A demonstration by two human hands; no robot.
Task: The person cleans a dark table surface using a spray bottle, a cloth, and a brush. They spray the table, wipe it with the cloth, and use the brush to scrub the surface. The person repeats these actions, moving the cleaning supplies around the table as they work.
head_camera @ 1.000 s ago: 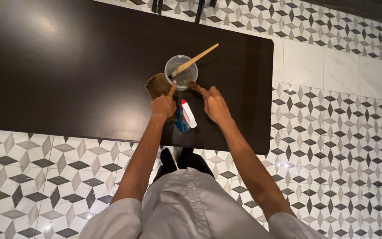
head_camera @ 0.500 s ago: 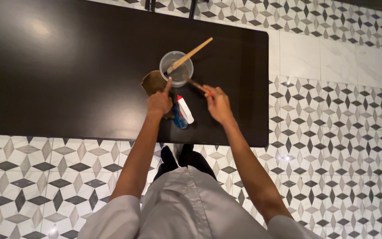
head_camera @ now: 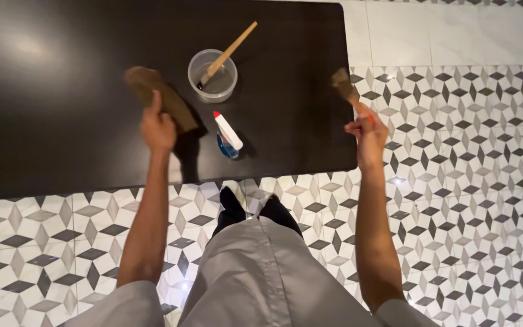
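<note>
The brown leather piece [head_camera: 158, 97] is lifted above the dark surface [head_camera: 62, 121], held in the left hand [head_camera: 157, 128], whose grip is pinched on its near edge with a finger laid along it. The right hand [head_camera: 367, 134] is raised past the surface's right edge, over the patterned tile floor [head_camera: 467, 181], its grip closed around the handle of a small brush [head_camera: 346, 88] whose bristles point up and away. Between the hands, on the surface, stands a clear plastic cup [head_camera: 213, 75] with a wooden-handled brush [head_camera: 228, 51] leaning in it. Just in front of the cup lies a white bottle with a red tip [head_camera: 227, 130], resting beside a blue object [head_camera: 226, 146].
</note>
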